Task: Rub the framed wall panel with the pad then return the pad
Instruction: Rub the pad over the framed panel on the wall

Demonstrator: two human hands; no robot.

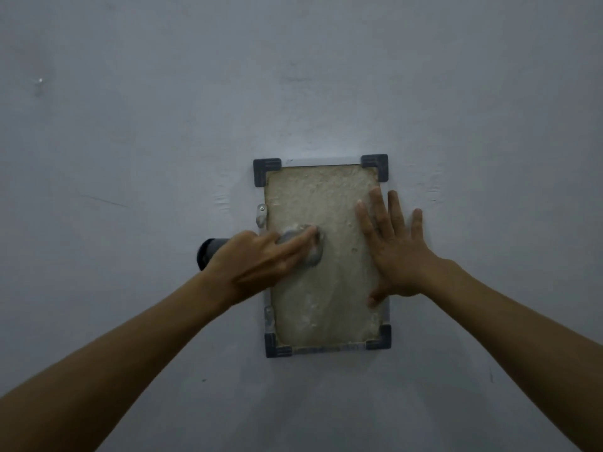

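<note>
A framed wall panel (313, 197) with a rough beige surface and dark corner brackets hangs on the wall at centre. My left hand (257, 259) presses a small round grey pad (315, 252) against the panel's left middle, fingers stretched over it. My right hand (394, 246) lies flat with spread fingers on the panel's right edge, thumb pointing down.
A dark round object (208, 252) sticks out from the wall just left of my left hand. A small clip (261, 215) sits on the frame's left side. The plain grey wall (130, 158) surrounds the panel, with a small nail (40, 80) at upper left.
</note>
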